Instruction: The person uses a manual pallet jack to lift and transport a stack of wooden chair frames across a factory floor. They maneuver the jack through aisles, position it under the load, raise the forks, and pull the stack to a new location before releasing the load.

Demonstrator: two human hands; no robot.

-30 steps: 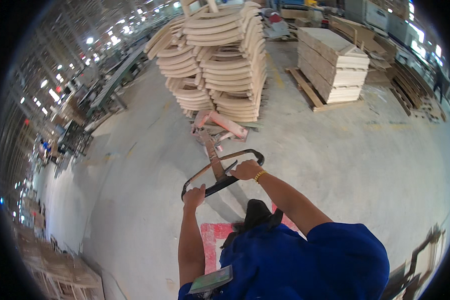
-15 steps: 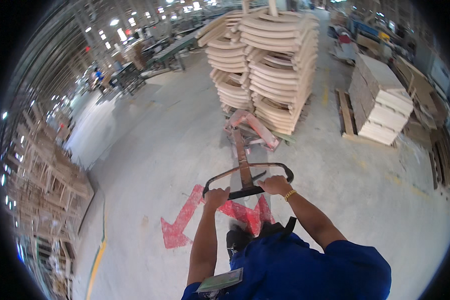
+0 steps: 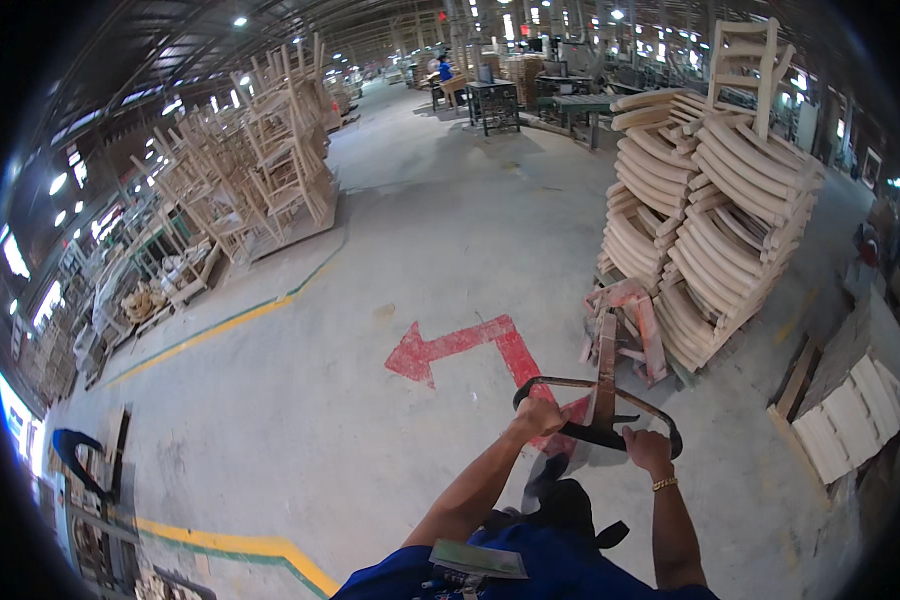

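1. Two hands grip the looped handle (image 3: 598,410) of a pallet jack (image 3: 620,335): the left hand (image 3: 542,414) has its fingers wrapped round the left side of the loop, the right hand (image 3: 647,450) has its fingers curled over the right side, with a gold bracelet (image 3: 664,484) on that wrist
2. Both forearms come up from the lower edge, out of a blue shirt (image 3: 530,575)
3. From the handle a reddish tiller runs up and away to the jack's worn red body, which sits under the near corner of a tall stack of curved wooden parts (image 3: 710,210); the stack stands right of centre, well above the hands in the view
4. On top of that stack an unfinished wooden chair frame (image 3: 745,65) stands upright
5. Below the handle and to its left, a red arrow (image 3: 460,345) is painted on the grey concrete floor (image 3: 300,430), pointing left
6. A yellow and green floor line (image 3: 220,325) runs along the left, beside piled chair frames (image 3: 270,150) on pallets
7. At lower right, flat pale boards (image 3: 850,415) lie stacked near the floor
8. Far up the aisle stand dark benches (image 3: 495,100), and a person in blue (image 3: 444,70) is beside them, too small to tell more
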